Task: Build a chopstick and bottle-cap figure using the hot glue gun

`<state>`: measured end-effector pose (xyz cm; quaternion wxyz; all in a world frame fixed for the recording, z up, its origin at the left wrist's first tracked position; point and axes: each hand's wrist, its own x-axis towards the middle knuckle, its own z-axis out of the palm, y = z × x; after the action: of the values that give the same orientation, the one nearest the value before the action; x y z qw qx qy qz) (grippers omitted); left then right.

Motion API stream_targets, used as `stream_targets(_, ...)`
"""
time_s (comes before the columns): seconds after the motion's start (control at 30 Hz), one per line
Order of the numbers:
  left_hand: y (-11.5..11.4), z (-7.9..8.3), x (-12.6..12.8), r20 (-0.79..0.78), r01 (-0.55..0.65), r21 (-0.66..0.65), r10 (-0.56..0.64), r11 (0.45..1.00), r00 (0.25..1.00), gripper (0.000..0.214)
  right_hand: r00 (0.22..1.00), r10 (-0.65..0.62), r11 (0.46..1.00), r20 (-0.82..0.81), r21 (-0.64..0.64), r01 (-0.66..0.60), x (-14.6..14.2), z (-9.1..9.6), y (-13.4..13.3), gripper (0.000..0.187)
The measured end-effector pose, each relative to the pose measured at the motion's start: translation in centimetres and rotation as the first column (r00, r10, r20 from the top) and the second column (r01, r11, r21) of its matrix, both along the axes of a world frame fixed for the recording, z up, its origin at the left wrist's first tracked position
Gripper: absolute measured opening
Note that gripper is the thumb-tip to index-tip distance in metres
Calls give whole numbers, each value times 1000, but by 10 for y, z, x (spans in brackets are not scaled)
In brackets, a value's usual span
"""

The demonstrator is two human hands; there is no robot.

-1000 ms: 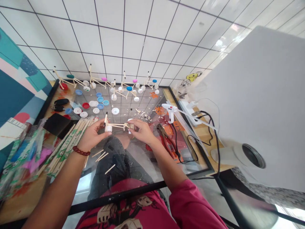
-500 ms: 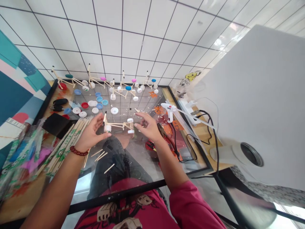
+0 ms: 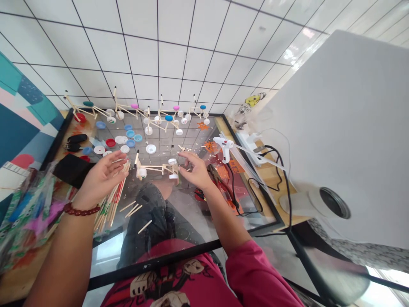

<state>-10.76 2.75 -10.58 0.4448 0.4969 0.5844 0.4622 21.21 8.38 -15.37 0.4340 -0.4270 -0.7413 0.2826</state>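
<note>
On the glass tabletop stands a small tricycle model (image 3: 156,168) made of wooden sticks, with white bottle-cap wheels and a black-tipped upright stick at its left end. My right hand (image 3: 194,169) is just right of its paired wheels, thumb and fingers apart, holding nothing. My left hand (image 3: 107,175) is open with fingers stretched, left of the model and apart from it, above a bundle of paper-wrapped chopsticks (image 3: 116,198). Several short stick pieces (image 3: 134,209) lie on the glass in front of the model.
Similar stick models (image 3: 162,117) with coloured caps line the back edge. Loose bottle caps (image 3: 130,134) lie at back left, beside a black box (image 3: 72,169). A white glue gun (image 3: 224,147) and red-handled pliers (image 3: 223,183) are on the right, with black cables (image 3: 289,187) beyond.
My left hand has drawn away to the left from the model, off its front wheel. My right hand stays almost where it was, beside the paired wheels.
</note>
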Motion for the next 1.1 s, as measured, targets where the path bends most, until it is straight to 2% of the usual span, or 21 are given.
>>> stream_targets(0.07, 2, 0, 2, 44, -144, 68, 142, 987, 989, 69, 1000, 18, 1000, 21, -7, -18, -5, -2, -1, 46)
stream_targets(0.13, 4, -2, 4, 99, -295, 132, 284, 946, 954, 61, 998, 38, 999, 53, -13, -37, -10, -4, -3, 46)
stream_targets(0.2, 6, -5, 5, 120, -331, 135, 317, 934, 941, 64, 994, 62, 998, 86, 8, -63, -15, -7, -4, 47)
stream_targets(0.23, 6, -6, 4, 111, -290, 110, 279, 951, 954, 71, 992, 75, 997, 100, 24, -78, -18, -8, -5, 47)
stream_targets(0.3, 5, -9, 4, 65, -128, 42, 125, 991, 990, 91, 988, 93, 994, 124, 42, -99, -22, -11, -5, 47)
stream_targets(0.37, 5, -12, 5, 2, 21, -5, -21, 1000, 1000, 108, 984, 107, 993, 141, 37, -113, -24, -13, -4, 46)
stream_targets(0.43, 5, -17, 6, -47, 90, -17, -91, 996, 995, 111, 983, 114, 992, 145, 30, -119, -26, -15, -4, 45)
stream_targets(0.63, 8, -29, 13, -35, 103, -18, -104, 995, 994, 105, 983, 128, 992, 135, -13, -127, -27, -18, -5, 33)
stream_targets(0.83, 8, -27, 14, -45, 116, -15, -117, 993, 992, 88, 979, 136, 991, 149, -29, -134, -27, -18, -5, 35)
stream_targets(1.1, 8, -24, 17, -7, 115, -31, -115, 993, 993, 92, 982, 132, 991, 137, -35, -128, -27, -18, -5, 38)
